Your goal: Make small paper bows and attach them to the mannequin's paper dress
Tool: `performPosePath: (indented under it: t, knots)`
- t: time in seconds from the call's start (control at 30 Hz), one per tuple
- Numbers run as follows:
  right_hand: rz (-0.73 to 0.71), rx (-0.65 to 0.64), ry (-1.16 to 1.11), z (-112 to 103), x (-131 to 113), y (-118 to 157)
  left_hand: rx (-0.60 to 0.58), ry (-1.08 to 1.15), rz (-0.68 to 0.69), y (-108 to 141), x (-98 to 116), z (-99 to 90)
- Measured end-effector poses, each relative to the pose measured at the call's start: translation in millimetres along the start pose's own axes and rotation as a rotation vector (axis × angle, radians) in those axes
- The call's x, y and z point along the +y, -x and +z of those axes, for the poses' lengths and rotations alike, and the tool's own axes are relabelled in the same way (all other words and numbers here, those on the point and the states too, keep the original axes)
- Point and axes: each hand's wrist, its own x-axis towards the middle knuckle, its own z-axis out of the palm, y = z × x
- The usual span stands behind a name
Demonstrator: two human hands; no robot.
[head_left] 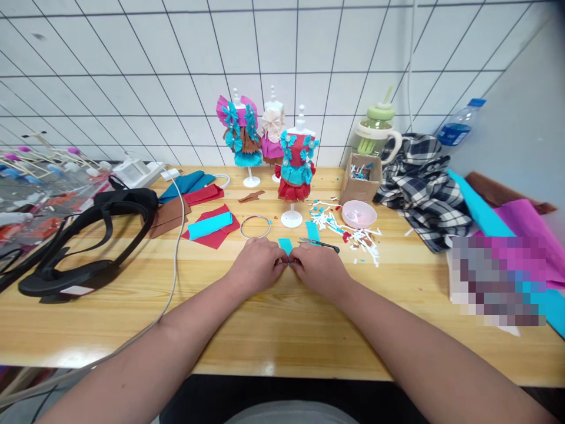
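Note:
My left hand (260, 264) and my right hand (318, 268) meet at the middle of the table, fingertips pinched together. Between them they grip the near end of a small turquoise paper strip (285, 244), which looks like crepe paper. Just beyond my right hand lies a pair of scissors (324, 244) with dark handles, partly over a second turquoise strip (312, 229). A thin round hoop (256, 235) rests past my left hand. Behind the hands stands a small dress form (298, 156) in a red and turquoise paper dress. My fingers hide the strip's near edge.
Two more dressed forms, one purple and turquoise (239, 126), one pale (272, 121), stand by the wall. Paper scraps (364, 241) surround a pink bowl (359, 214) and a cardboard box (359, 179). A black headset (92, 247) and a cable (175, 265) lie left; plaid cloth (415, 176) right.

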Motion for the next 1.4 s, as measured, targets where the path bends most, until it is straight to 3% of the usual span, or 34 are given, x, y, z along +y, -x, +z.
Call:
performPosePath:
  t: [1.4]
  knots:
    - [0.027,-0.012,-0.016,0.9,1.6,-0.2,-0.02,-0.023,-0.019,-2.1,3.7,-3.0]
